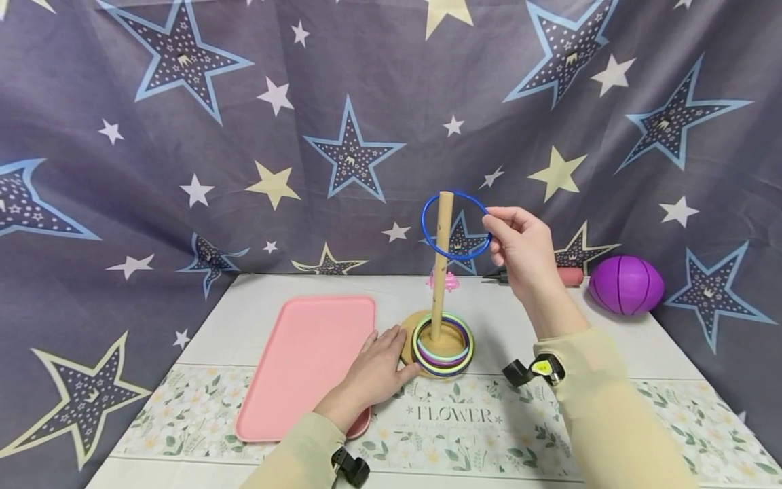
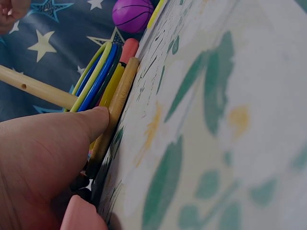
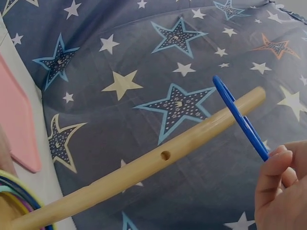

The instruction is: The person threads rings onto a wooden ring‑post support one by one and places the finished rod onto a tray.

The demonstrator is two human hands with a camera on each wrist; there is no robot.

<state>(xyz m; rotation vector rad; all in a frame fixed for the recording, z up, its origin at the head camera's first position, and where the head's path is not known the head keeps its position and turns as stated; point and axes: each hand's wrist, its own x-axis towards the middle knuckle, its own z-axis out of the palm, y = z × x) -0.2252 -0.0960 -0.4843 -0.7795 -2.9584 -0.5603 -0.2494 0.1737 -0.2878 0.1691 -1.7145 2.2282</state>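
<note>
A wooden post (image 1: 439, 292) rises from a round wooden base (image 1: 411, 333). Around its foot lies a stack of thin colored rings (image 1: 469, 345), among them green, yellow, purple and dark blue. My right hand (image 1: 524, 248) pinches the right edge of a blue ring (image 1: 467, 258) between thumb and fingertips. That ring is up at the top of the post, and in the right wrist view the post's tip (image 3: 259, 94) sticks out past it. My left hand (image 1: 377, 367) rests with extended fingers at the left side of the base, its thumb (image 2: 98, 120) against the rings and base edge.
A pink tray (image 1: 305, 367) lies on the left, partly under my left forearm. Behind the post sits a small pink object (image 1: 451, 281). A red-handled, dark-tipped tool (image 1: 570, 276) and a purple ball (image 1: 626, 285) are at the back right, before a star-patterned cloth (image 1: 415, 68).
</note>
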